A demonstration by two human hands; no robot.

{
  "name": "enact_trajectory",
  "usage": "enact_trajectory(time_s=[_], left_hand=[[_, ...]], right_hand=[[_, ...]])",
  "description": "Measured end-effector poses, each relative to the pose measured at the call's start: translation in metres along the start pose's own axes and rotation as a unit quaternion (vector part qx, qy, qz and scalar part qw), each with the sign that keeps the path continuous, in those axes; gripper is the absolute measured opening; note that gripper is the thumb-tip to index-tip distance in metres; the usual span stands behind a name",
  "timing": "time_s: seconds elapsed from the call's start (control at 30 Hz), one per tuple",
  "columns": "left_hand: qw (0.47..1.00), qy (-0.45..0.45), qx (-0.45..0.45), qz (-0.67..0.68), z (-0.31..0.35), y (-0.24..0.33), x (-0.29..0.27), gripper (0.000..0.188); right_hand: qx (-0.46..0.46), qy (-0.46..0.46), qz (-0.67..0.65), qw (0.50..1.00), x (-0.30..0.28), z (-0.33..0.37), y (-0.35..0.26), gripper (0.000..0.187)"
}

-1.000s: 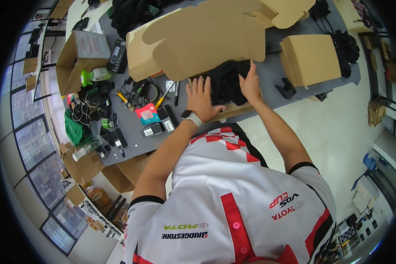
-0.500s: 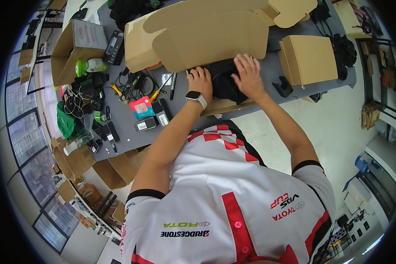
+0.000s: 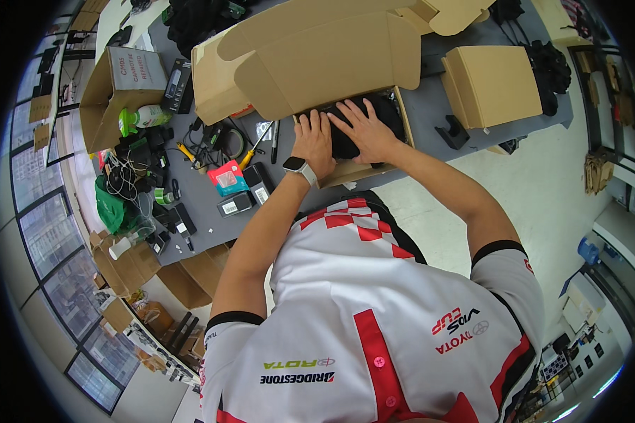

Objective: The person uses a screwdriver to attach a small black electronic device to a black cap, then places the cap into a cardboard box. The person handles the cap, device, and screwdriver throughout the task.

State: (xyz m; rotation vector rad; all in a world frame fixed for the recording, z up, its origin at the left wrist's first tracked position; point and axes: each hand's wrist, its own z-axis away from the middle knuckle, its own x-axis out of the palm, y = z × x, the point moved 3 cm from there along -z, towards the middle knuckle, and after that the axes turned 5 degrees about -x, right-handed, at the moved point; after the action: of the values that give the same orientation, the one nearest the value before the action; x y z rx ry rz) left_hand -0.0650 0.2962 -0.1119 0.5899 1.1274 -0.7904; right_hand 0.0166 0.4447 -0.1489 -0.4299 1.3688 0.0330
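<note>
An open cardboard box (image 3: 402, 106) lies at the table's near edge, its lid (image 3: 331, 60) raised on the far side. Inside it is a black item that looks like a soft cloth bag (image 3: 384, 123). My right hand (image 3: 365, 134) rests flat on the black bag, fingers stretched toward the left. Beside it, my left hand (image 3: 315, 144) presses on the bag's left part near the box's left wall, fingers extended. A watch sits on my left wrist. Neither hand grips anything; what lies under the palms is hidden.
Left of the box lie a yellow-handled screwdriver (image 3: 254, 148), a black marker (image 3: 275, 144), a red-and-blue packet (image 3: 227, 178), small black boxes (image 3: 236, 204) and tangled cables (image 3: 219, 137). A closed carton (image 3: 497, 88) and a black bracket (image 3: 453, 132) stand to the right.
My right hand has moved left, close to my left hand, and flattened onto the black bag. More of the box's right wall and interior shows now.
</note>
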Motion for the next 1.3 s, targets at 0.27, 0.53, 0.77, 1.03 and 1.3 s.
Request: enact_trajectory(time_s=[0.27, 0.53, 0.77, 1.03, 1.3], left_hand=[[0.998, 0.054, 0.007, 0.024, 0.006, -0.005, 0.026, 0.107], [1.000, -0.008, 0.004, -0.030, -0.007, -0.006, 0.018, 0.113], [0.998, -0.019, 0.005, 0.062, 0.009, -0.009, -0.009, 0.114], [0.996, 0.037, -0.018, 0.074, 0.000, -0.018, 0.002, 0.115], [0.999, 0.019, 0.024, -0.008, -0.015, -0.018, 0.019, 0.119]], right_hand=[[0.002, -0.066, 0.016, 0.998, 0.005, -0.019, -0.004, 0.128], [-0.008, -0.051, 0.020, 0.998, 0.002, -0.019, -0.005, 0.130], [-0.058, -0.015, -0.003, 0.998, 0.006, -0.025, 0.011, 0.076], [-0.071, 0.074, 0.004, 0.995, -0.028, -0.012, 0.019, 0.097], [0.074, -0.037, 0.013, 0.996, -0.033, 0.061, 0.065, 0.113]])
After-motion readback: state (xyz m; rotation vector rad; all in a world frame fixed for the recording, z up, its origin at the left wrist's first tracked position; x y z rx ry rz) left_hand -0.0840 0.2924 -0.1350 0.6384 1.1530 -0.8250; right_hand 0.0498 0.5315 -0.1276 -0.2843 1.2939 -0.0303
